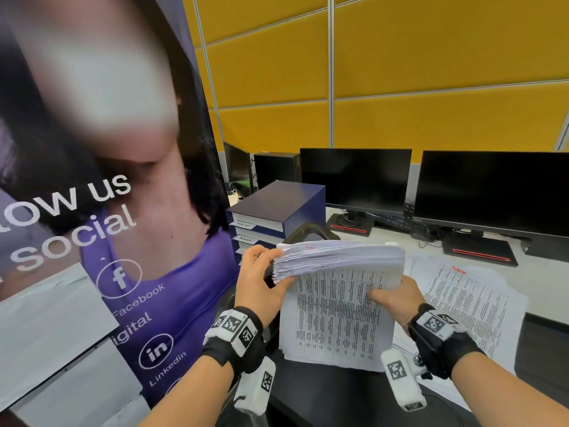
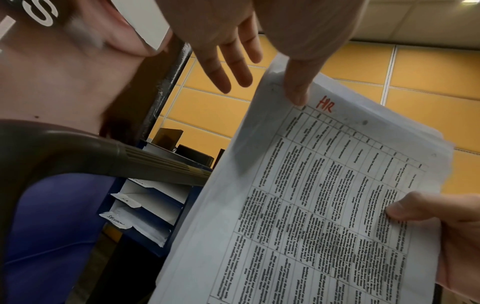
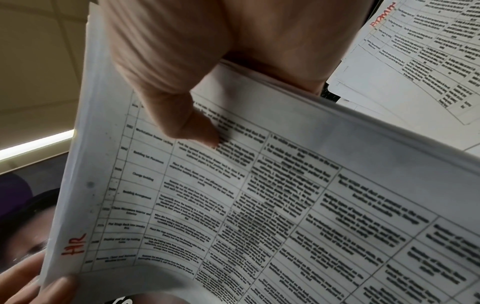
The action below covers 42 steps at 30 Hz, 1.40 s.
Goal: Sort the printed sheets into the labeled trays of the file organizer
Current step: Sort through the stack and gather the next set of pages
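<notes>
A thick stack of printed sheets (image 1: 338,257) is held up over the desk edge by both hands. Its front sheet (image 1: 335,315) hangs toward me, a printed table marked "HR" in red (image 2: 324,105). My left hand (image 1: 271,269) grips the stack's left end, fingers on top and thumb (image 2: 298,90) on the front sheet. My right hand (image 1: 388,295) holds the right side, thumb (image 3: 197,127) on the front sheet and fingers hidden behind. The blue file organizer (image 1: 277,211) stands just beyond, with labeled trays (image 2: 155,205), one tag reading "HR" (image 2: 127,200).
Loose printed sheets (image 1: 471,303), the top one marked in red, lie on the desk to the right. Two dark monitors (image 1: 357,180) stand at the back. A tall banner (image 1: 107,211) fills the left. A chair back (image 2: 78,156) sits between me and the organizer.
</notes>
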Motion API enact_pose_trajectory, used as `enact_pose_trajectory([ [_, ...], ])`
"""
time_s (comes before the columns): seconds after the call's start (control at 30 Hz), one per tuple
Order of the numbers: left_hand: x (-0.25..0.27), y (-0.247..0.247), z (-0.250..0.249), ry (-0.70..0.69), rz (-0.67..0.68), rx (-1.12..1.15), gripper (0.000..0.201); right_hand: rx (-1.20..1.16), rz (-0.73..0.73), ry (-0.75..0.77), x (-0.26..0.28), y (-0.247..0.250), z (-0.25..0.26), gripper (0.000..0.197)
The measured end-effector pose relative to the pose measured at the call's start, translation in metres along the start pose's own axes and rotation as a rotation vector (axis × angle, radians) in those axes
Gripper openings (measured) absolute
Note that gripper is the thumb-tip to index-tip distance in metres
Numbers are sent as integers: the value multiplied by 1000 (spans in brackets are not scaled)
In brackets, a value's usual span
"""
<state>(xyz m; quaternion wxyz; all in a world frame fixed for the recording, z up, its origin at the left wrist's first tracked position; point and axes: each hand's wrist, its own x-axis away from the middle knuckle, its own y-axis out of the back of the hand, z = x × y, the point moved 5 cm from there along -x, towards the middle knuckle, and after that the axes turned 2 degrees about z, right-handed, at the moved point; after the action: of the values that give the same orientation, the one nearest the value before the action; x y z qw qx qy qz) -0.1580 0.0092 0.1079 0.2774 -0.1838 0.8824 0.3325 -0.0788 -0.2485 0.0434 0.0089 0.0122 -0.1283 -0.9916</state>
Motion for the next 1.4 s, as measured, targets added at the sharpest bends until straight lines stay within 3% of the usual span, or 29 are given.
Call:
enact_pose_trajectory([
  [0.1, 0, 1, -3, 44, 22, 17, 50, 0, 1, 0, -1, 0, 1, 12],
  [0.23, 0, 1, 2, 151, -9, 102, 40, -20, -5, -13, -2, 0, 0, 11],
  [0.43, -4, -6, 6, -30, 86, -29, 46, -27, -24, -21, -4, 0, 0, 14],
  [0.77, -11, -12, 5, -55, 128, -30, 26, -10, 7, -16, -5, 0, 0, 23],
  [0.9, -9, -15, 4, 3, 220, 72, 41, 6, 12, -15, -6, 0, 0, 20],
  [1.0, -9, -17, 2, 30, 245, 101, 35, 8, 9, -14, -6, 1, 1, 19],
  [1.13, -16, -14, 4, 104, 141, 229, 47, 22, 14, -21, -7, 2, 0, 19],
  [1.3, -21, -13, 14, 330, 65, 421, 71, 4, 29, -18, -4, 3, 1, 13],
  [1.4, -21, -15, 19, 344, 78, 397, 49, -27, 51, -3, -1, 2, 3, 11],
])
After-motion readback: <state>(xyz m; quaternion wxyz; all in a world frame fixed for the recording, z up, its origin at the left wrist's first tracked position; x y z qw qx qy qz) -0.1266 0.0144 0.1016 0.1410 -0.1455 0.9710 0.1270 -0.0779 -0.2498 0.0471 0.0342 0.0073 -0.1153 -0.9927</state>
